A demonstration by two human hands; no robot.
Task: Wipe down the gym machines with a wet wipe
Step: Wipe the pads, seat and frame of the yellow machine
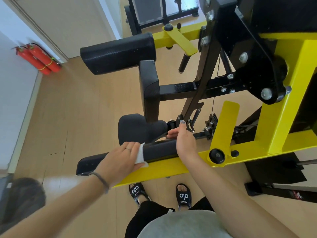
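A yellow and black gym machine (281, 107) stands in front of me. Its near black arm pad (159, 149) lies along a yellow bar (163, 169). My left hand (120, 160) presses a white wet wipe (141, 156) onto the left part of this pad, fingers wrapped over it. My right hand (184, 140) grips the pad's right end, thumb up near a black knob. A black seat (137, 129) sits just behind the pad.
A second black arm pad (118, 52) and a back pad (149, 88) lie farther off. Two red fire extinguishers (41, 57) lean against the wall at left. Wooden floor spreads to the left. My feet in black sandals (183, 196) stand under the yellow bar.
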